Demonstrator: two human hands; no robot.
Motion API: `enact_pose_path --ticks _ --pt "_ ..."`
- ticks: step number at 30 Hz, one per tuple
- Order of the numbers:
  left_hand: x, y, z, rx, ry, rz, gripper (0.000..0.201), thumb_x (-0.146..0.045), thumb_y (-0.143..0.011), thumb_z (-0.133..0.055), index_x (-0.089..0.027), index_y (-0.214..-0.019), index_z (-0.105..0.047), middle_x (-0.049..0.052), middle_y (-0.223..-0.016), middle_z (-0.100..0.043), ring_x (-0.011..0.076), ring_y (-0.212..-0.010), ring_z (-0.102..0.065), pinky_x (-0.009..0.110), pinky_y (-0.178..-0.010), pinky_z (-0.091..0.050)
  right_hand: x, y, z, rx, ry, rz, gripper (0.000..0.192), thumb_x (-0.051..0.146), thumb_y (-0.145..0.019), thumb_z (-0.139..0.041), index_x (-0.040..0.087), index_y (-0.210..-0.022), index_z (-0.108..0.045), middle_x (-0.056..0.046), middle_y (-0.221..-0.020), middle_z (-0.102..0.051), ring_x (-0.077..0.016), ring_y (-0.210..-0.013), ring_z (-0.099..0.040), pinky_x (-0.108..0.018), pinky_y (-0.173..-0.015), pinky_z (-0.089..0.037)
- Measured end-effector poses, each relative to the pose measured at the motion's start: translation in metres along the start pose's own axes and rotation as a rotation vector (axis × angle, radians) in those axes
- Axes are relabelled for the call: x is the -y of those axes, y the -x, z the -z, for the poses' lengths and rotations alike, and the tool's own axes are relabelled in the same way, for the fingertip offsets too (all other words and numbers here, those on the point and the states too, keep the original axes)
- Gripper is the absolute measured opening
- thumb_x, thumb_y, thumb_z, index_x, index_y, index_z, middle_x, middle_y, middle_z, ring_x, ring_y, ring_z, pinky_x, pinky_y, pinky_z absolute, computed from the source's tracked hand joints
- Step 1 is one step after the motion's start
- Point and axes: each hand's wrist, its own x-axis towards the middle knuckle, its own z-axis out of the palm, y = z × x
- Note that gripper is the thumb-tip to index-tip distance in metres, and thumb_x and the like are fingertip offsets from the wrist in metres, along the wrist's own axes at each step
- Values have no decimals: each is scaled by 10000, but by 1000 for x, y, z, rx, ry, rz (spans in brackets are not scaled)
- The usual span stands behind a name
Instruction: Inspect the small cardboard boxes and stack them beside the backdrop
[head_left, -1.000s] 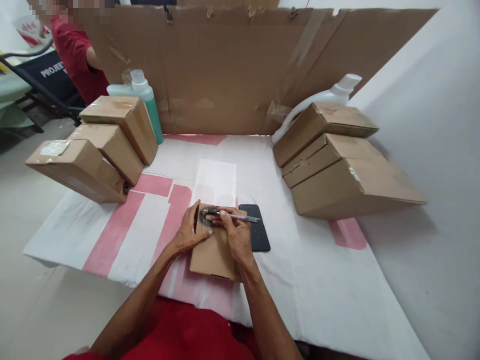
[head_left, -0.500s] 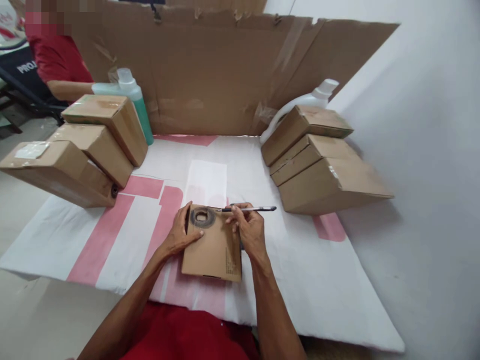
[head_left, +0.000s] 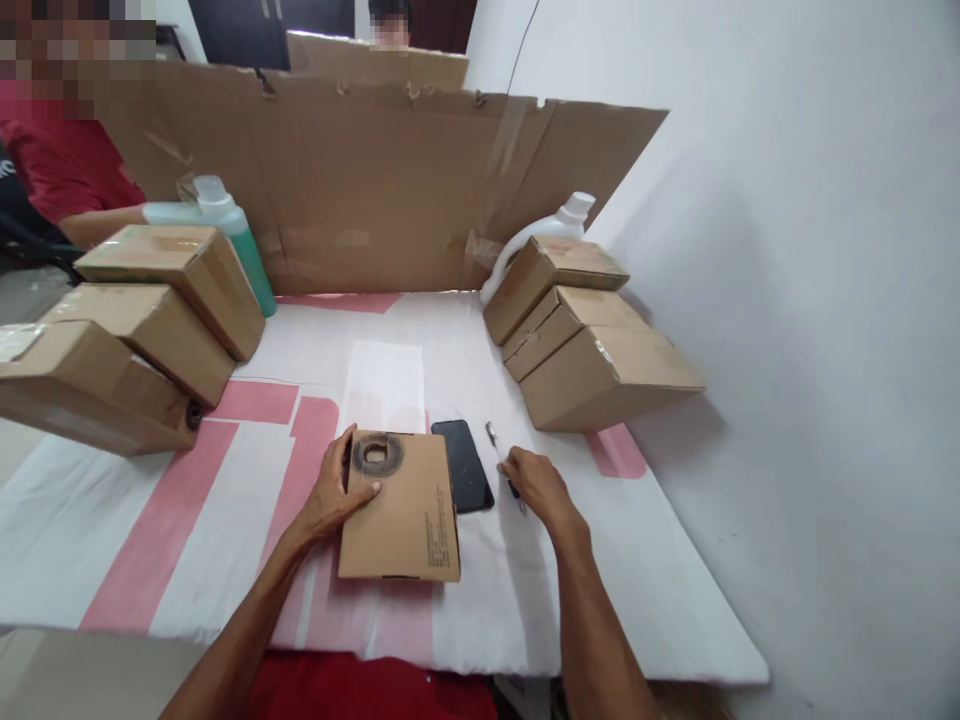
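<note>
One stretch of red clothing shows below the front edge of the counter. Just in from the middle of that edge lies a small cardboard box, its top marked with a dark ring around a hole. The two hands are apart: the left hand is clamped on the box's left side, thumb on top, while the right hand has its fingers over the middle of a pen, nearer the right edge; whether they pinch it or only rest on it, I cannot tell. A dark phone lies between box and pen. Farther in lies a white sheet. Three left boxes stand by the left edge, and three right boxes lean toward the right edge. Behind them are a green bottle at the far left corner and a white bottle at the far right. A cardboard panel rises along the back edge; beyond its left end shows a co-worker's red sleeve.
</note>
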Motion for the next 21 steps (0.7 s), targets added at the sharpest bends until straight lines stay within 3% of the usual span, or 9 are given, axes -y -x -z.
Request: enact_pose_path --ticks 5,8,11,15,18,21 --pt "1 0 0 3 4 32 1028 -554 -803 -791 -234 -1624 -262 181 -1649 -335 382 -1522 -377 585 -1247 -329 6 21 -13 -130 -83 -55 341 488 -1061 -447 204 -1000 -626 -122 -958 -741 -258 -877 -685 -305 -676 -370" --pt "-3 1 0 -1 0 26 1009 -562 -817 -785 -249 -1624 -267 169 -1650 -349 377 -1527 -373 583 -1257 -312 24 32 -30 -135 -206 2 296 515 -974 -589 220 -987 -608 -108 -980 -718 -270 -903 -680 -313 -711 -417" --pt "-6 2 0 -1 2 17 1000 -561 -825 -781 -255 -1626 -264 163 -1652 -350 369 -1524 -383 576 -1261 -311 40 33 -46 -159 -325 -6 342 432 -818 -758 194 -1013 -609 -163 -1107 -687 -321 -1035 -659 -336 -787 -446" --pt "-3 1 -2 -6 26 20 1011 -574 -814 -780 -240 -1619 -267 178 -1643 -338 373 -1522 -382 574 -1259 -314 46 28 -51 -124 -505 -48 293 438 -805 -725 182 -901 -618 -130 -920 -704 -319 -913 -666 -343 -739 -443" --pt "1 0 -4 -20 29 11 1003 -581 -818 -767 -255 -1618 -259 166 -1636 -339 358 -1530 -372 561 -1264 -311 45 29 -49 -37 -641 35 315 506 -865 -627 202 -785 -638 -55 -776 -702 -267 -771 -662 -316 -664 -445" --pt "3 0 -5 -26 28 1 993 -570 -820 -765 -261 -1618 -261 159 -1627 -353 353 -1514 -394 559 -1258 -324 46 33 -51 3 -768 104 334 502 -892 -579 199 -784 -669 -36 -771 -723 -262 -767 -665 -328 -678 -470"
